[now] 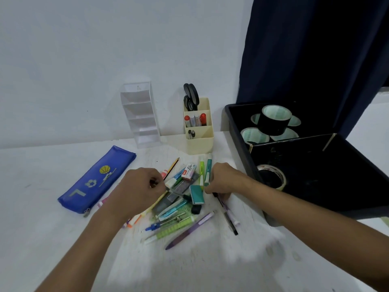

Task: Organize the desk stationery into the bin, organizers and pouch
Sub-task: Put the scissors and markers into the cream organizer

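A heap of pens, highlighters, a pencil [173,167], a staples box [188,171] and a teal stamp-like block [197,194] lies mid-table. My left hand [139,186] hovers over the heap's left side, fingers curled, pinching a thin pen near its tip. My right hand [223,179] sits at the heap's right side, fingers curled round a teal highlighter [208,169]. A blue zip pouch [96,180] lies closed at the left. The cream organizer [199,131] holds scissors and markers. A clear organizer [140,114] stands by the wall. The black bin [248,163] holds tape rolls.
The bin stands close on the right, divided in two, with a clear tape roll [273,175] in the near compartment. A dark curtain [311,49] hangs behind it. A purple pen [189,230] and a black pen [230,223] lie nearest me.
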